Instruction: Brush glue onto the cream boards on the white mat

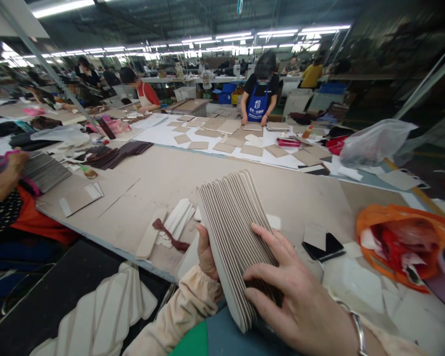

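A thick stack of long cream panels with rounded ends (pixel 233 237) stands on edge in front of me, tilted, its layers fanned slightly apart. My left hand (pixel 207 254) is closed around the stack's left side, thumb up along the outer panel, other fingers hidden behind it. Across the layered edges lies my right hand (pixel 285 277), fingers spread and fingertips touching the panels. Below left, more cream panels (pixel 104 311) lie overlapped on a black surface. On the table beyond my left hand are pale strips (pixel 176 220) and a brown ribbon-like scrap (pixel 170 236).
An orange bag (pixel 378 232) holding red scraps sits at the right, near a black and grey piece (pixel 322 242). Across the table (pixel 170 173) a person in a blue apron (pixel 258 104) handles flat tan pieces. Another person's arm (pixel 7 173) is at far left beside stacked grey pieces (pixel 46 170).
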Tool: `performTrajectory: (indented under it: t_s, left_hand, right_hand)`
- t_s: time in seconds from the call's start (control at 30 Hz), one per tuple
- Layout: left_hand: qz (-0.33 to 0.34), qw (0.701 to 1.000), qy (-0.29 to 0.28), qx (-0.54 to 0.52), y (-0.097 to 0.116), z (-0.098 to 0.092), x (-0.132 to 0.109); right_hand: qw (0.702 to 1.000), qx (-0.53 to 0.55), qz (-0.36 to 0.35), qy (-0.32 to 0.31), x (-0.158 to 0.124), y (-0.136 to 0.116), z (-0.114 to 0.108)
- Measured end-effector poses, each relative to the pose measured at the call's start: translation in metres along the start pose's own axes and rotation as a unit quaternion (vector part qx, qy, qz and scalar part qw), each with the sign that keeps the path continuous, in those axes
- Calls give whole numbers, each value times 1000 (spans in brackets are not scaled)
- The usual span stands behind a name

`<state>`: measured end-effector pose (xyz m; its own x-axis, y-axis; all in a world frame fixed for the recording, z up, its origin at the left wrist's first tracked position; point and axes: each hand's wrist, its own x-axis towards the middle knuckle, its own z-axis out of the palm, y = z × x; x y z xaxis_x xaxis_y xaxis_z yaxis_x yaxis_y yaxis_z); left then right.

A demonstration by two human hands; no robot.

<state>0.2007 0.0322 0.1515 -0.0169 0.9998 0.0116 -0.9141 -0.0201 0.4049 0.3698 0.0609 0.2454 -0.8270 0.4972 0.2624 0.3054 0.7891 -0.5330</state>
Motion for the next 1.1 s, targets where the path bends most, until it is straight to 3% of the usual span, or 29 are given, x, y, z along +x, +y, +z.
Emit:
performTrajectory:
  t_s: [0.2,0.43,0.63,0.87,1.1]
  left_hand:
    - [-1,996,-1,-86,-2,9,1]
    - [5,999,19,-45,-4,3,2]
    - [43,997,47,-36,-4,-4,2]
    - [-11,999,39,-37,-8,-14,5]
    - [-78,988,131,10,-36,-18,11]
  right_hand:
    - [999,16,40,6,4,-3,2]
    - [998,25,56,4,4,-2,5]
    - [992,48,116,-8,2,8,11]
    - [976,95,189,-41,-2,36,31]
    - [961,127,245,18,-13,66,55]
